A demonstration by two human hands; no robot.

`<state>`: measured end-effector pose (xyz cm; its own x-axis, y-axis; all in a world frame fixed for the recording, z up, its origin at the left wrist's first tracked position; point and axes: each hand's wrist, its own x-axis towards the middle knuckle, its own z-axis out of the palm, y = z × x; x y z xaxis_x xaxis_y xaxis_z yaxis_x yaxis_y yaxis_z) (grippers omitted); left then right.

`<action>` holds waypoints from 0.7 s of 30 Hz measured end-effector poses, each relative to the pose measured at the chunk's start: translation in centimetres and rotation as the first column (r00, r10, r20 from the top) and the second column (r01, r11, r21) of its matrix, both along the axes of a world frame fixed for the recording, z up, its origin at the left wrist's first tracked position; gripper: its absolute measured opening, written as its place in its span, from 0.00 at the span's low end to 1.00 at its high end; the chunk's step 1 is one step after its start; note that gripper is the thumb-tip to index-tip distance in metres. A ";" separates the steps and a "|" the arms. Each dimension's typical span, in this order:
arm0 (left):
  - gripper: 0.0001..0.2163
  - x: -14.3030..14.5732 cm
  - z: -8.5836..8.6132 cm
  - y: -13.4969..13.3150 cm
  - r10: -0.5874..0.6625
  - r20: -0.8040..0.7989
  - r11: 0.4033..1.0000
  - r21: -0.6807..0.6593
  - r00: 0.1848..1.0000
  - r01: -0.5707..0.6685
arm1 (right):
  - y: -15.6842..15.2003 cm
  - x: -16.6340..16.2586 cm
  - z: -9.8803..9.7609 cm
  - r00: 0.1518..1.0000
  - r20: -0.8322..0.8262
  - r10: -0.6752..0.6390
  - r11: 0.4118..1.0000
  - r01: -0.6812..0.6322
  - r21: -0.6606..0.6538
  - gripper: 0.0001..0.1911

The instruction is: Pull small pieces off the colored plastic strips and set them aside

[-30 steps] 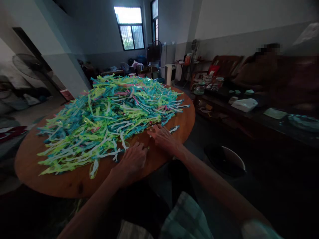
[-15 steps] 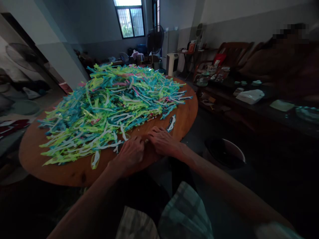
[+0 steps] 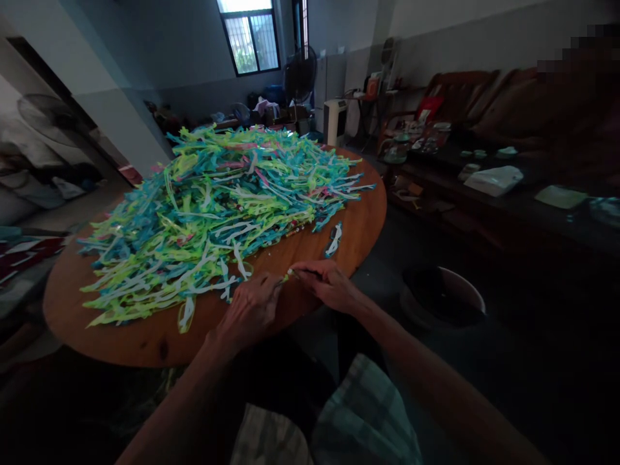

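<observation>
Close together over the near edge of the round wooden table [image 3: 203, 352], my two hands pinch at a small yellow-green and white piece [image 3: 287, 277]. My left hand [image 3: 252, 302] is closed, its fingertips at the yellow-green end. Opposite it, my right hand [image 3: 329, 284] has thumb and forefinger together at the white end. What kind of piece it is, I cannot make out. Beyond the hands lies a big heap of plastic strips [image 3: 232, 200] in yellow-green, blue, white and pink. A single white and blue strip [image 3: 334, 240] lies apart, right of the heap.
A dark bin with a pale rim [image 3: 465, 284] stands on the floor to the right. Past it is a low dark table [image 3: 513, 200] with jars, cups and a white packet [image 3: 495, 181]. Another person is at the far right. A fan [image 3: 299, 74] stands at the back.
My right hand has lifted its fingers off the tabletop into a pinch, and the fingertips have drawn slightly apart, so the small piece shows between them. The view has shifted slightly.
</observation>
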<state>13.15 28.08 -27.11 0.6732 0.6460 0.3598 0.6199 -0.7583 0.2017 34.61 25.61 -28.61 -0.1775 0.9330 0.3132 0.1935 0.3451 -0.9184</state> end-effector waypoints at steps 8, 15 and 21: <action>0.10 0.6 0.4 -0.1 -0.053 -0.001 0.994 0.092 0.999 0.053 | -0.3 0.3 -0.4 0.987 -0.159 0.038 0.989 -0.060 -0.138 0.20; 0.11 0.7 0.4 -0.2 -0.055 -0.077 0.984 0.165 0.996 0.067 | -0.3 -0.2 -1.2 0.982 -0.188 -0.018 0.980 -0.020 -0.198 0.20; 0.12 0.6 0.8 -0.5 -0.033 -0.154 0.981 0.184 0.988 0.061 | -0.6 0.3 -0.6 0.990 0.140 0.000 1.000 -0.003 0.022 0.18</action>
<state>13.79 27.63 -26.32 0.7564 0.5429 0.3648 0.5950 -0.8028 -0.0391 34.89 24.99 -29.23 -0.2221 0.9260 0.3054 0.3196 0.3650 -0.8744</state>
